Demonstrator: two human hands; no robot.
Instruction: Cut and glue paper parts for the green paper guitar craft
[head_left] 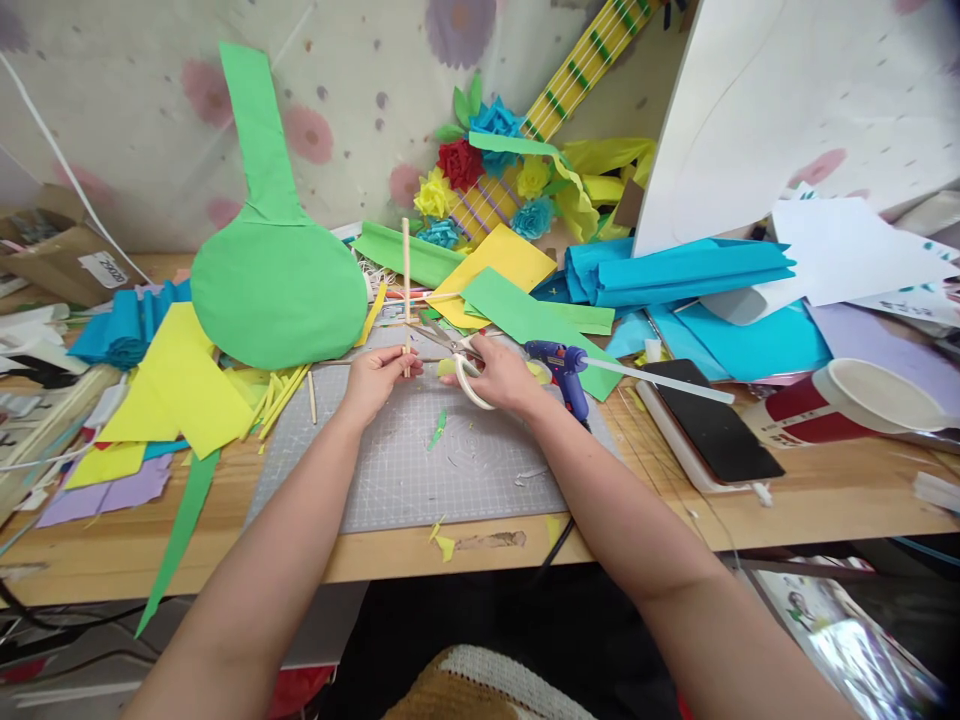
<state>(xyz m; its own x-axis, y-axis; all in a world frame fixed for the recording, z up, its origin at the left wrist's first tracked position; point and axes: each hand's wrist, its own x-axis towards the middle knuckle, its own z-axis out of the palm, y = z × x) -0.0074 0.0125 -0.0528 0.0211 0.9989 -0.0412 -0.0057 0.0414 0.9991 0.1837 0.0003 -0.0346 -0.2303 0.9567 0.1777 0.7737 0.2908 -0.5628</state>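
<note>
Clutter is covering the wooden table [825,490], with a white board [787,90] leaning at the far right. A big green paper cutout [277,280] is lying over the far left corner of the grey cutting mat [420,470]. Folded blue paper [675,270] is spreading across the right side. Nearer the edge, a phone [709,425] is lying just beside a red cup [847,400]. A blue glue gun [562,365] is resting close to the right wrist, its nozzle end turned toward that hand.

Over the far part of the mat, the left hand [375,380] is pinching the lower end of a thin wooden stick [406,265] and holding it upright. The right hand [499,375] is gripping the scissors [442,340] by their white handles. The blades are pointing left and reaching the stick a little above the left fingers. Whether the blades are parted is too small to tell.

Several things look risky. The stick is being held only at its bottom, so sideways pressure from the blades could be tipping it or twisting it out of the pinch. A hard squeeze could be splintering it and flinging the loose top toward the paper piles. The left fingertips are sitting just below the blades, so a slip downward could nick them. If the glue gun is hot, which cannot be told, the right wrist is working close enough to brush its tip.
</note>
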